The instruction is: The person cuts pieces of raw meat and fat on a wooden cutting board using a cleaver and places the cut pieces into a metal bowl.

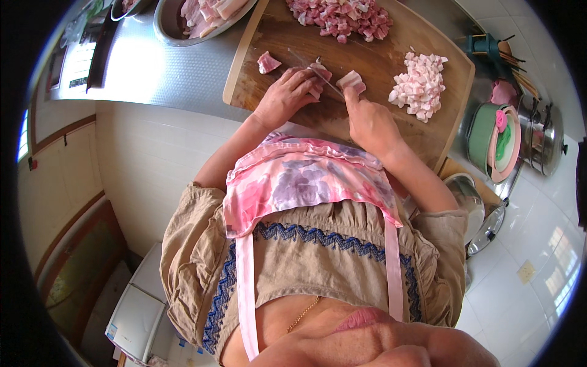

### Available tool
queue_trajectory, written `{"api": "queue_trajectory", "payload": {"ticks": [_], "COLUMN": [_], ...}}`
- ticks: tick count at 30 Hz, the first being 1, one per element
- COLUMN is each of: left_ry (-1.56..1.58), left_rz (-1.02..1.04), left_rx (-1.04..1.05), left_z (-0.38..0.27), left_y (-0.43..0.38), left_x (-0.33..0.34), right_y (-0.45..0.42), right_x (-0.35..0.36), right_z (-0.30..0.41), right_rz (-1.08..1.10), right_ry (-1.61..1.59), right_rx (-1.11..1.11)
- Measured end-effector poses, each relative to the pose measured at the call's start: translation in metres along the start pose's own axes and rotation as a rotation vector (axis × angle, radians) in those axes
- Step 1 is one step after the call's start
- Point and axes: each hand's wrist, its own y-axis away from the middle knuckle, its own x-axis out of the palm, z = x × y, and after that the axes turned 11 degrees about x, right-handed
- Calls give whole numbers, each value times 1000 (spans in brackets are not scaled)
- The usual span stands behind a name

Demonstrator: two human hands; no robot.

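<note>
My right hand [373,120] grips a kitchen knife [328,82], its handle hidden in the fist and its thin blade slanting up to the left. Under the fingers of my left hand [289,91] a piece of pork [321,72] is pressed on the wooden cutting board [293,28]. The blade lies across that piece, close to the fingertips. Another pork piece with a pale fat layer [351,80] sits just by my right index finger. Farther left lies a small pink chunk of meat [268,63].
Diced red meat [341,18] is heaped at the board's far side, diced pale fat [419,85] at its right. A metal basin [176,40] of larger pork slabs stands at upper left. Right of the board are a green container [479,137] and a steel pot [548,137].
</note>
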Motion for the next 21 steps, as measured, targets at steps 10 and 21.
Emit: {"api": "queue_trajectory", "payload": {"ticks": [10, 21], "left_ry": [81, -102], "left_rz": [-41, 51], "left_rx": [17, 61], "left_z": [-18, -18], "left_y": [-15, 13], "left_x": [12, 4], "right_y": [-42, -22], "right_x": [4, 8], "right_z": [3, -17], "right_rz": [12, -185], "right_ry": [-33, -337], "right_rx": [14, 77]}}
